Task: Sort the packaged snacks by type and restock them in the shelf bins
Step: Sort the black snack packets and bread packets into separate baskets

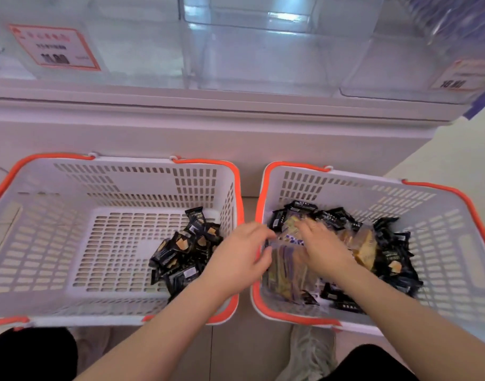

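Two white baskets with orange rims stand on the floor. The left basket point(43, 243) holds a pile of black snack packets point(183, 251) in its right corner. The right basket point(442, 243) holds mixed black packets point(395, 259) and clear packets with yellow and purple print point(288, 268). My left hand point(241, 257) hovers over the gap between the baskets, fingers loosely curled toward the clear packets. My right hand point(321, 243) lies on the pile in the right basket, fingers spread over the clear packets. Motion blur hides whether either hand holds a packet.
Above a white shelf ledge point(208, 105) sit clear plastic shelf bins point(263, 59), with price labels on the left point(54, 48) and the right point(461, 77). My knees and a grey shoe point(313, 353) are at the bottom on the tiled floor.
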`<state>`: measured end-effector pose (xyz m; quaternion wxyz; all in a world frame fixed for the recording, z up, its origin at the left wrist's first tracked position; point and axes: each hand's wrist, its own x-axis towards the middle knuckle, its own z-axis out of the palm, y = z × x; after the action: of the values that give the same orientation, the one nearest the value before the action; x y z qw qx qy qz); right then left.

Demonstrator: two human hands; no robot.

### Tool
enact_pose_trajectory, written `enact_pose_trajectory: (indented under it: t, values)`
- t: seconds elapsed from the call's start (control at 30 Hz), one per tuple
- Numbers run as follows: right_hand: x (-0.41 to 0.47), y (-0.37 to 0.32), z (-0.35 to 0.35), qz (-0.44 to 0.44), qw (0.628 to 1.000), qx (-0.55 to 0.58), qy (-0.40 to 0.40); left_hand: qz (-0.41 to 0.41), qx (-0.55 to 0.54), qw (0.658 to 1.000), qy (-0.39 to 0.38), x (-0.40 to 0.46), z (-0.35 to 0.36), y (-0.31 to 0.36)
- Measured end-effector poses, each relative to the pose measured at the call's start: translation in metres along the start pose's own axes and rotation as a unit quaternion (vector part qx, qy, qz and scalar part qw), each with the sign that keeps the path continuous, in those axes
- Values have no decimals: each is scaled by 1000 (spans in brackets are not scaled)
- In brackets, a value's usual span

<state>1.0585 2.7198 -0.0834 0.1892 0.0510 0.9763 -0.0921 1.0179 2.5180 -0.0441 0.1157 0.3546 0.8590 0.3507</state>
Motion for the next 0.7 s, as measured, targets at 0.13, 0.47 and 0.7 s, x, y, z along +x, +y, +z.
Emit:
enact_pose_trajectory:
  t: [0.13, 0.47, 0.7]
  values:
    - [15, 55, -2, 75, 995, -56, -23, -65, 33, 994, -81, 67, 38, 6]
    - [69, 136, 39, 133, 989, 52, -45, -296, 160, 909, -248, 167, 145, -42]
    - [98, 150, 64, 124, 987, 88, -42, -385, 141, 881, -236, 182, 184, -73]
